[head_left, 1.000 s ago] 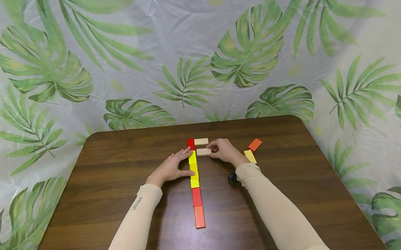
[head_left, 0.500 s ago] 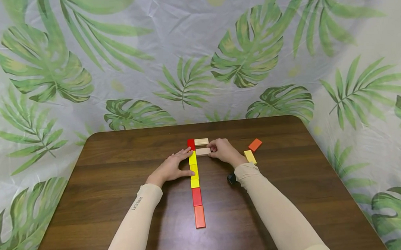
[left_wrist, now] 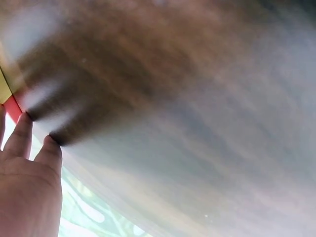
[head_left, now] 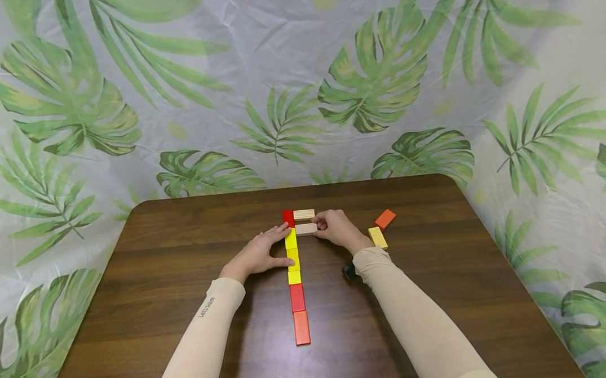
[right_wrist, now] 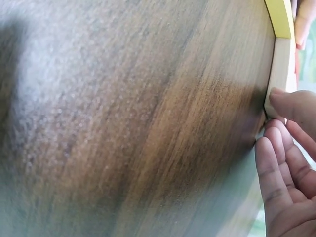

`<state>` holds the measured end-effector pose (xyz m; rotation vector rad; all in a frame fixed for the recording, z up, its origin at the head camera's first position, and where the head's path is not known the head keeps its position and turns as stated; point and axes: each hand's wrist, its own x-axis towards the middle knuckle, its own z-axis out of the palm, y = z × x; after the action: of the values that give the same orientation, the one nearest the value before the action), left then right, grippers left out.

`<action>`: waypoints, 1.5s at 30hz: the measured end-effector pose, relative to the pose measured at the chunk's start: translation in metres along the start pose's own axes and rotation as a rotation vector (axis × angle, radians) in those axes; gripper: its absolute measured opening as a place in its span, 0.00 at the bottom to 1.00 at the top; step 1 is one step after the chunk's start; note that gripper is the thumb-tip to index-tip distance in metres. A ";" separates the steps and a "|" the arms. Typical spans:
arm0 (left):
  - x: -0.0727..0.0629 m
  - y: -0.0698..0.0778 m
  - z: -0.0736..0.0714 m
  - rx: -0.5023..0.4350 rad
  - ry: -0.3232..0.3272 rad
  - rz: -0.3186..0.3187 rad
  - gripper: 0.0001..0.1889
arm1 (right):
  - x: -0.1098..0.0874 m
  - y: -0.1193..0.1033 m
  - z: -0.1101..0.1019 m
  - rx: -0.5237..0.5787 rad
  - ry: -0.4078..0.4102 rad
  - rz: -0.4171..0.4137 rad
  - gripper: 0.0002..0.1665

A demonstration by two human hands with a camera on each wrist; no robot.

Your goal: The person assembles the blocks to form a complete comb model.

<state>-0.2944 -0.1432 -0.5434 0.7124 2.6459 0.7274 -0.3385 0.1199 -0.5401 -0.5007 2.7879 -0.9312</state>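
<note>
A straight row of flat blocks runs down the table in the head view: a dark red block (head_left: 288,218), several yellow blocks (head_left: 293,259), a red block (head_left: 297,297) and an orange-red block (head_left: 301,328). My left hand (head_left: 257,252) spreads along the row's left side, fingertips and thumb touching the upper blocks. My right hand (head_left: 339,229) pinches the right end of a pale wooden block (head_left: 306,229), whose left end meets the row. Thumb and fingers show at that block's end in the right wrist view. Just above lies another pale wooden block (head_left: 304,214), extending right from the dark red one.
Off to the right, a loose orange block (head_left: 385,218) and a light yellow block (head_left: 378,237) lie on the brown wooden table (head_left: 183,228). A leaf-patterned sheet (head_left: 289,99) hangs behind the table.
My right hand has moved the pinched wooden block slightly left, against the row. My left hand and the other blocks have stayed in place.
</note>
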 end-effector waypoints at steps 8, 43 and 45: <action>0.000 0.001 -0.001 0.020 0.005 0.015 0.49 | -0.001 0.001 -0.001 0.011 0.012 -0.006 0.17; -0.020 0.021 0.008 0.030 0.050 0.058 0.49 | -0.028 0.010 -0.029 -0.016 -0.043 -0.024 0.25; -0.023 0.023 0.010 0.045 0.052 0.048 0.50 | -0.032 0.012 -0.035 -0.015 -0.028 -0.027 0.24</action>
<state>-0.2623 -0.1348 -0.5355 0.7815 2.7091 0.7102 -0.3210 0.1597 -0.5184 -0.5502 2.7717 -0.9028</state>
